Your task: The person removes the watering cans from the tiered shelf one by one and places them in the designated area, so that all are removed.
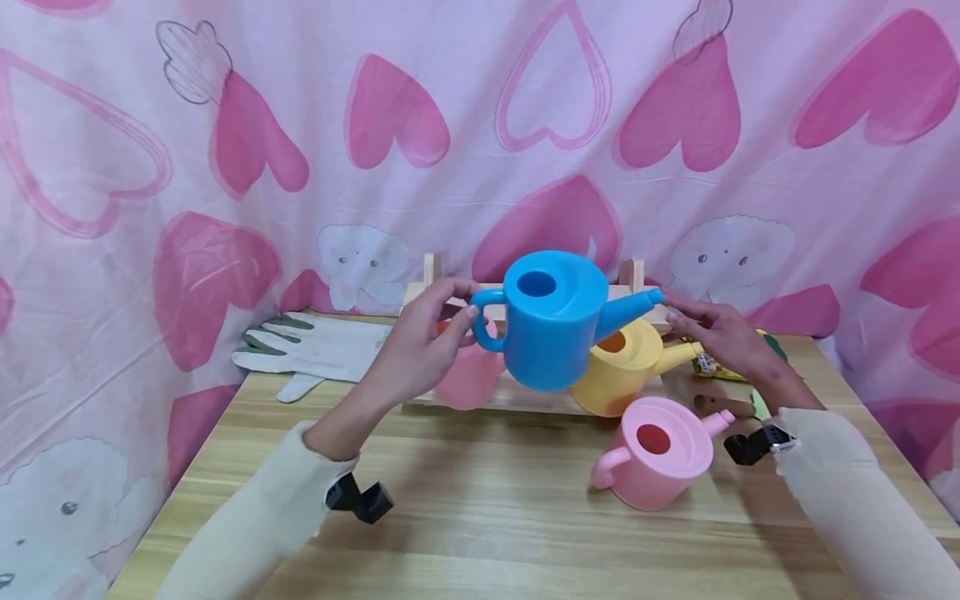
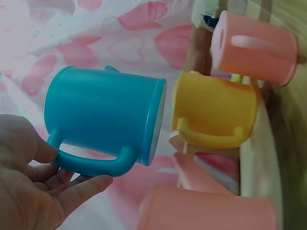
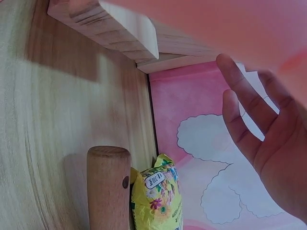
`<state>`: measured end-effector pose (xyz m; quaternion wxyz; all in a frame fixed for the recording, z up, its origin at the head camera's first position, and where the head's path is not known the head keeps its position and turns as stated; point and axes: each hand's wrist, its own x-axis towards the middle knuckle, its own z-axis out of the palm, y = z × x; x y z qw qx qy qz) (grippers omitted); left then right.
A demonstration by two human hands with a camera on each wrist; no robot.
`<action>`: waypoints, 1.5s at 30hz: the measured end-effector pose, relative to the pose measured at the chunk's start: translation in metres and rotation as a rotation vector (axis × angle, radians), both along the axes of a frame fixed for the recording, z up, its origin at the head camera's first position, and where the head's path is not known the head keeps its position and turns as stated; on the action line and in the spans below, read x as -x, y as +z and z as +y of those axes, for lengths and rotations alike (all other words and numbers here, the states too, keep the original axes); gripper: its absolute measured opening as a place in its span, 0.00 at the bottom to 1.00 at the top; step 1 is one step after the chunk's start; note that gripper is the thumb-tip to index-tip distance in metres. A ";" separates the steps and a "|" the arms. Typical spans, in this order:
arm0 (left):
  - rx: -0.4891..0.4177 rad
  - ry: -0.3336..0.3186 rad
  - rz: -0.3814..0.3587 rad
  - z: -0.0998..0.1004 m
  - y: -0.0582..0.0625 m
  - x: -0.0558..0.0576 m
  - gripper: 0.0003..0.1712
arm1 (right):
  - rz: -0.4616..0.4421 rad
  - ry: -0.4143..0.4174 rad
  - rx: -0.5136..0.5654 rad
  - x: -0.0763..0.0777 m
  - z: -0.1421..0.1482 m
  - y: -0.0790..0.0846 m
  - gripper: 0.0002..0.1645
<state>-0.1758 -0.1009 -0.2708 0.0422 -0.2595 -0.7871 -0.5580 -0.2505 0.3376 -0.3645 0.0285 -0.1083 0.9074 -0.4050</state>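
Observation:
My left hand (image 1: 420,350) pinches the handle of a blue watering can (image 1: 551,333) between thumb and fingers. The can hangs upright in front of a low wooden rack (image 1: 517,400), its spout pointing right. In the head view my right hand (image 1: 727,337) has its fingertips right at the spout tip, fingers extended. Behind the blue can, a yellow watering can (image 1: 615,383) and a pink watering can (image 1: 468,375) stand on the rack, both partly hidden. A second pink watering can (image 1: 656,462) stands on the table, below my right hand.
White work gloves (image 1: 330,346) with green fingertips lie at the table's back left. To the right are a yellow printed packet (image 3: 158,196) and a tool's wooden handle (image 3: 109,191). A pink heart-patterned curtain (image 1: 397,108) hangs behind the wooden table (image 1: 420,517).

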 end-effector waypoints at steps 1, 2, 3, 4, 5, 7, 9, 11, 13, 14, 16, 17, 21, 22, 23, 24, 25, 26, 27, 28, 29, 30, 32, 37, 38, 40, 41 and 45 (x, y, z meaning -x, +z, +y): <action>0.005 -0.003 -0.003 -0.003 -0.002 -0.003 0.14 | 0.003 0.003 -0.003 0.000 0.000 0.000 0.35; 0.008 -0.008 -0.006 -0.005 -0.004 -0.005 0.14 | 0.006 0.006 -0.006 0.000 0.000 0.001 0.35; 0.014 -0.009 -0.009 -0.007 -0.006 -0.008 0.14 | 0.008 0.011 -0.008 0.000 0.000 0.001 0.35; 0.017 -0.015 -0.011 -0.008 -0.009 -0.010 0.14 | 0.011 0.015 -0.012 -0.001 0.000 0.002 0.35; 0.021 -0.021 -0.011 -0.010 -0.011 -0.013 0.14 | 0.008 0.013 -0.012 -0.001 -0.001 0.002 0.35; 0.022 -0.032 -0.010 -0.012 -0.017 -0.017 0.13 | 0.011 0.008 -0.023 -0.002 -0.001 0.002 0.35; 0.012 -0.049 -0.010 -0.014 -0.023 -0.021 0.13 | 0.016 0.009 -0.032 -0.002 -0.001 0.003 0.35; 0.010 -0.061 -0.011 -0.014 -0.029 -0.025 0.13 | 0.016 0.007 -0.035 -0.002 0.000 0.003 0.35; 0.017 -0.060 -0.020 -0.015 -0.034 -0.030 0.13 | 0.016 0.010 -0.034 -0.002 -0.001 0.003 0.35; 0.024 -0.055 -0.026 -0.015 -0.037 -0.032 0.14 | 0.015 0.009 -0.031 -0.002 -0.001 0.003 0.35; 0.042 -0.040 -0.040 -0.015 -0.042 -0.037 0.15 | 0.014 0.003 -0.028 -0.002 -0.001 0.003 0.35; 0.052 -0.031 -0.044 -0.015 -0.045 -0.039 0.15 | 0.017 0.003 -0.027 -0.002 0.000 0.003 0.35; 0.076 0.005 -0.056 -0.014 -0.057 -0.044 0.15 | 0.025 0.001 -0.030 -0.002 0.001 0.003 0.34; 0.078 0.013 -0.063 -0.014 -0.060 -0.045 0.15 | 0.025 0.000 -0.030 -0.002 0.001 0.003 0.35; 0.079 0.019 -0.067 -0.014 -0.063 -0.046 0.15 | 0.023 -0.001 -0.030 -0.002 0.001 0.003 0.35; 0.079 0.024 -0.072 -0.014 -0.066 -0.046 0.15 | 0.021 -0.002 -0.029 -0.003 0.001 0.003 0.35; 0.077 0.029 -0.084 -0.014 -0.068 -0.047 0.15 | 0.020 -0.003 -0.028 -0.003 0.001 0.003 0.35; 0.079 0.036 -0.092 -0.015 -0.070 -0.048 0.15 | 0.016 -0.006 -0.023 -0.002 0.001 0.003 0.35; 0.079 0.042 -0.100 -0.015 -0.072 -0.049 0.15 | 0.013 -0.009 -0.022 -0.002 0.001 0.003 0.35; 0.079 0.046 -0.104 -0.015 -0.075 -0.050 0.15 | 0.011 -0.011 -0.021 -0.002 0.000 0.003 0.35; 0.080 0.050 -0.105 -0.015 -0.076 -0.051 0.16 | 0.011 -0.009 -0.019 -0.002 0.000 0.003 0.35; 0.081 0.051 -0.112 -0.015 -0.078 -0.052 0.16 | 0.012 -0.009 -0.017 -0.002 0.001 0.003 0.35; 0.075 0.044 -0.118 -0.015 -0.082 -0.052 0.16 | 0.017 -0.010 -0.015 -0.002 0.001 0.003 0.34; 0.079 0.037 -0.167 -0.013 -0.093 -0.054 0.17 | 0.026 0.001 0.013 -0.002 0.001 0.002 0.33; 0.080 0.039 -0.183 -0.013 -0.095 -0.054 0.17 | 0.028 0.011 0.018 -0.001 0.001 0.002 0.33; 0.082 0.041 -0.198 -0.013 -0.099 -0.054 0.17 | 0.030 0.025 0.026 -0.001 0.001 0.002 0.33; 0.081 0.039 -0.203 -0.012 -0.101 -0.054 0.17 | 0.032 0.028 0.029 -0.001 0.001 0.001 0.33; 0.077 0.030 -0.215 -0.011 -0.109 -0.054 0.17 | 0.042 0.035 0.020 -0.002 0.001 0.001 0.33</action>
